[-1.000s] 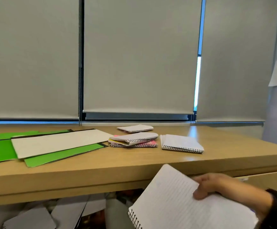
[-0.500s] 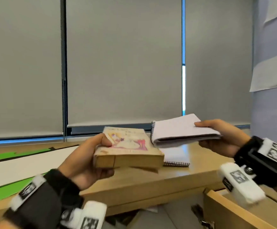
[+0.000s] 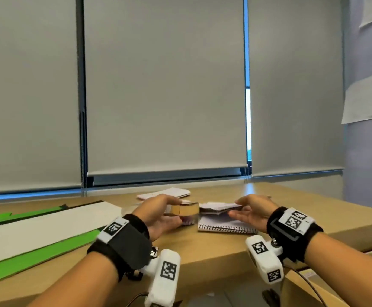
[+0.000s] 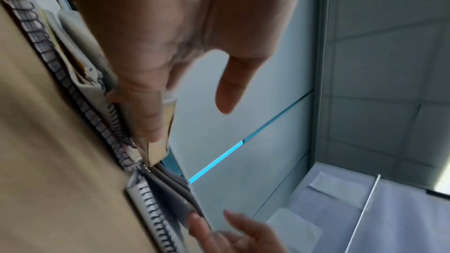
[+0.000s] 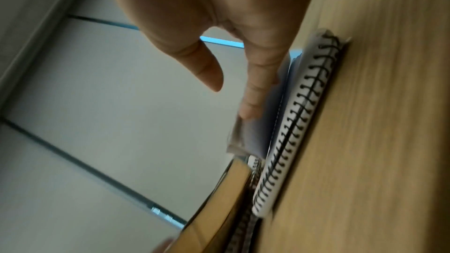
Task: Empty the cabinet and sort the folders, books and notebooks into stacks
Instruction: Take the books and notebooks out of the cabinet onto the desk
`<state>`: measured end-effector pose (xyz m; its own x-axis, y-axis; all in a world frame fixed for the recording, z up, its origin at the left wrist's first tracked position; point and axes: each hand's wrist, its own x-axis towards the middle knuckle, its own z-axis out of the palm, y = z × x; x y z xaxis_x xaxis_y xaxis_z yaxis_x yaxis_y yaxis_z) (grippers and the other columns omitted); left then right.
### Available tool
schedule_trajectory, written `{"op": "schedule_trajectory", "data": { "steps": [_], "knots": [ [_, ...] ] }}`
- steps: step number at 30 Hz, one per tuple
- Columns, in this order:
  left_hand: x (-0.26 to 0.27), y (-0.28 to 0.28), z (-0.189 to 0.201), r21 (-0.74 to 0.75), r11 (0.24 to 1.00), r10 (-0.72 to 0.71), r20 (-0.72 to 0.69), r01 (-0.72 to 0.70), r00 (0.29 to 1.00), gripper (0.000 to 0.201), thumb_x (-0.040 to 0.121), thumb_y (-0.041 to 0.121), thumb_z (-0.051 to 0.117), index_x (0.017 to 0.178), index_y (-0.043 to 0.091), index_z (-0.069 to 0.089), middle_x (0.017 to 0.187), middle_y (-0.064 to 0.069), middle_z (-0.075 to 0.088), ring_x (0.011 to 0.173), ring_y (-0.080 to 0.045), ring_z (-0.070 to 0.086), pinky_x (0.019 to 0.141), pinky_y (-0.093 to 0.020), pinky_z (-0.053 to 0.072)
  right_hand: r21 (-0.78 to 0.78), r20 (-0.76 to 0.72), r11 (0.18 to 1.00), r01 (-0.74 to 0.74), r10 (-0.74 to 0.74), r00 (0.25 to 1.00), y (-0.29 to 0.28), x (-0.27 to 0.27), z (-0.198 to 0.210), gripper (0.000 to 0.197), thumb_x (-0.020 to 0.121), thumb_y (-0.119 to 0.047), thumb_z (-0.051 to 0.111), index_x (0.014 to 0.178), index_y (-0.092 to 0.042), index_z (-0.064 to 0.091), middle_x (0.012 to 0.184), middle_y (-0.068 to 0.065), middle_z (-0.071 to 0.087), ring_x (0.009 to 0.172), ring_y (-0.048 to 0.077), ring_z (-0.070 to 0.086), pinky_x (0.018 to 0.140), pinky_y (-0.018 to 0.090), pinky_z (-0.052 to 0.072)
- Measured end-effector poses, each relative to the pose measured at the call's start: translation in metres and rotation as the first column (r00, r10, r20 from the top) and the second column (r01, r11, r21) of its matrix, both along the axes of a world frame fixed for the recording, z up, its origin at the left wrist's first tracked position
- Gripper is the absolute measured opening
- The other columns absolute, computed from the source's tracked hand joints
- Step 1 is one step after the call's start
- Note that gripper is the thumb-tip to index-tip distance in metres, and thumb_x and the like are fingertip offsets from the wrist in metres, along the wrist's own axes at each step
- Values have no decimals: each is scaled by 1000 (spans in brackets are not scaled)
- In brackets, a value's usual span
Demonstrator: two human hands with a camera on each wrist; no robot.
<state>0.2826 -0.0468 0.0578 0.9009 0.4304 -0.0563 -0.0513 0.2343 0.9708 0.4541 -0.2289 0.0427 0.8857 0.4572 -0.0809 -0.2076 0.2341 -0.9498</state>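
Observation:
A thick tan-edged book (image 3: pixel 185 210) lies on the small pile of spiral notebooks (image 3: pixel 188 221) in the middle of the wooden counter (image 3: pixel 313 209). My left hand (image 3: pixel 165 213) is around its left end. In the left wrist view the fingers (image 4: pixel 146 114) lie straight along the book (image 4: pixel 158 151) and the thumb stands clear. A white notebook (image 3: pixel 218 207) sits on a spiral notebook (image 3: pixel 225 227) just to the right. My right hand (image 3: pixel 247 210) is at its right edge, with straight fingers (image 5: pixel 258 88) against the white notebook (image 5: pixel 253 136) and the thumb off it.
Green folders (image 3: pixel 25 260) and a long white folder (image 3: pixel 36 227) lie on the counter's left part. One more white notebook (image 3: pixel 165 193) rests near the window blinds. A wooden cabinet part (image 3: pixel 313 291) juts out at the lower right.
Both hands came down from mid-air to the counter. The book now rests on the notebook pile and the white notebook on the spiral one; both thumbs have lifted off.

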Motion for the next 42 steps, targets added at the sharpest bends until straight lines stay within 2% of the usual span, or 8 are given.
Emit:
{"op": "schedule_trajectory", "data": {
  "steps": [2,5,9,14,23,32,37,42],
  "knots": [
    [-7,-5,-5,217,976,-17,-82,34,996,26,89,7,62,113,15,58,135,-12,48,117,-32,54,89,-38,50,-60,49,997,-41,44,998,1,-16,0,19,92,0,55,111,0,50,130,29,46,101,38,64,72,39,60],
    [-29,-16,-6,522,834,-84,-203,180,976,33,92,16,62,124,19,56,111,-9,59,96,-21,57,79,-32,50,-267,249,935,-231,299,921,0,-61,9,30,92,-13,60,121,-5,58,125,24,59,100,30,67,81,37,58],
    [-83,-19,-11,661,675,-166,-297,328,940,24,95,24,58,115,12,62,108,-17,70,91,-21,66,78,-33,51,-596,331,670,-442,707,626,1,-135,12,37,84,-23,60,120,-15,61,107,17,71,93,29,70,80,35,58],
    [-155,3,-61,631,664,-210,-359,402,910,25,95,25,57,113,9,62,104,-12,74,91,-18,66,80,-31,47,-895,376,411,-172,904,205,22,-190,-25,22,93,-27,60,115,-22,63,93,-3,74,85,12,70,80,26,56],
    [-205,86,-249,626,731,206,-582,272,787,17,91,24,62,106,16,62,88,-1,61,76,-16,57,65,-24,44,-999,50,52,-8,990,128,141,-216,-185,37,92,-39,58,127,-26,58,111,-2,68,95,13,60,80,22,45],
    [-224,131,-327,574,818,352,-561,45,749,16,89,21,59,105,21,61,90,1,62,81,-17,58,77,-24,47,-999,25,19,35,981,193,247,-226,-290,48,92,-34,55,137,-17,49,126,4,60,112,21,57,89,24,45],
    [-242,162,-352,503,858,407,-546,-103,732,20,91,17,58,111,18,59,85,-1,60,77,-17,55,73,-24,45,-854,-106,267,-446,750,653,320,-221,-329,13,96,-17,55,86,-9,55,69,6,48,56,18,47,51,25,40],
    [-262,178,-381,412,891,412,-557,-190,721,19,88,21,61,107,23,59,89,0,64,75,-16,58,69,-24,47,-801,-136,433,-414,542,829,378,-203,-357,35,91,-35,62,86,-1,55,77,11,57,66,23,57,66,39,57]
  ]
}}
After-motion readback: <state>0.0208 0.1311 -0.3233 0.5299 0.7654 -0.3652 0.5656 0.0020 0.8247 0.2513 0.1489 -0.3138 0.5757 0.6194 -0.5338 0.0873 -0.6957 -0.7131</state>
